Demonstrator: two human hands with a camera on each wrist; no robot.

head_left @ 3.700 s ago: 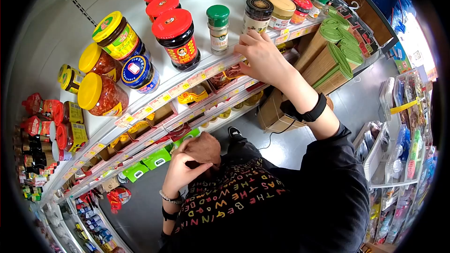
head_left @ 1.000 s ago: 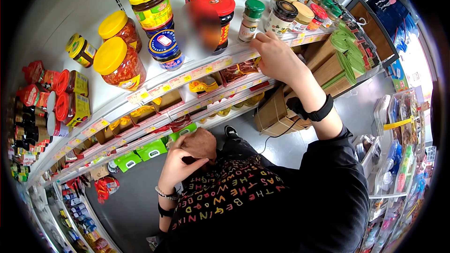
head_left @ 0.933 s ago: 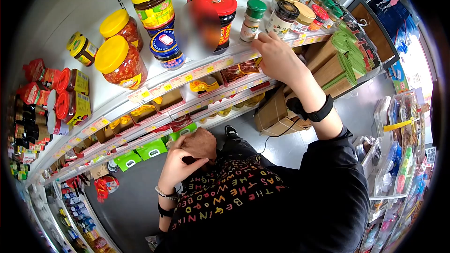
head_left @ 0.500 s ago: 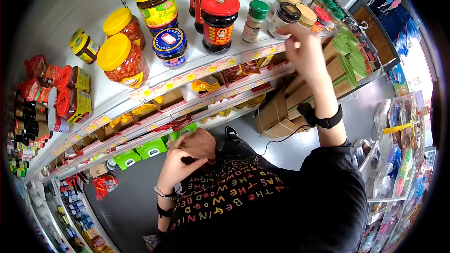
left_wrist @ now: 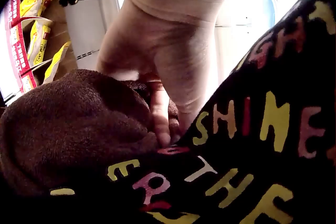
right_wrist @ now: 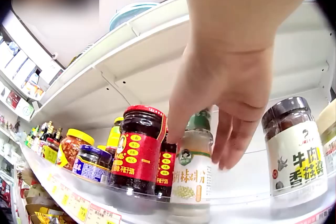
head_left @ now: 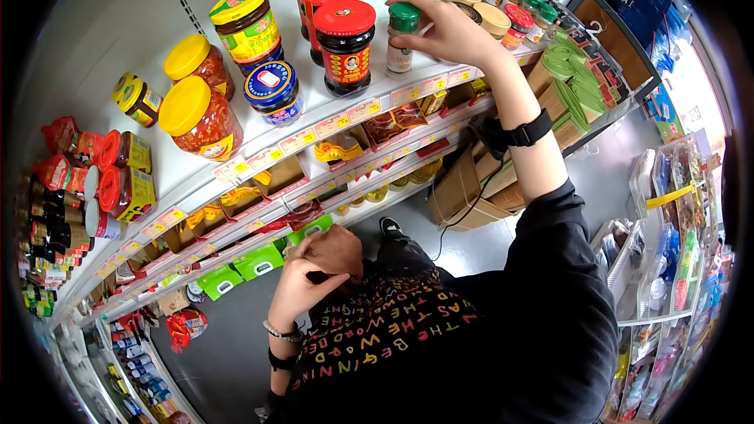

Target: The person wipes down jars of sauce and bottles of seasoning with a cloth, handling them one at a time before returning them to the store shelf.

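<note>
In the head view my right hand (head_left: 454,31) reaches over the top shelf, its thumb and fingers around the green cap of a spice bottle (head_left: 399,56). The right wrist view shows this upright bottle (right_wrist: 190,174) with a pale label, the thumb on one side of its cap and the fingers on the other. Left of it stands a red-lidded sauce jar (head_left: 345,51); a black-lidded jar (right_wrist: 295,153) is to the right. My left hand (head_left: 302,286) holds a brown cloth (head_left: 339,250) against the black shirt; the cloth (left_wrist: 68,124) hides some fingertips.
Yellow-lidded jars (head_left: 196,118) and a blue-lidded jar (head_left: 272,94) line the shelf's left part. Price tags run along its front edge (head_left: 330,124). Bundles with green tops (head_left: 561,102) stand at the shelf's right end. A wire rack (head_left: 656,283) is farther right.
My right hand has left the shelf edge by the black-lidded jar, swung back, and come over the spice bottle's cap. My left hand keeps holding the cloth. The head view has shifted slightly.
</note>
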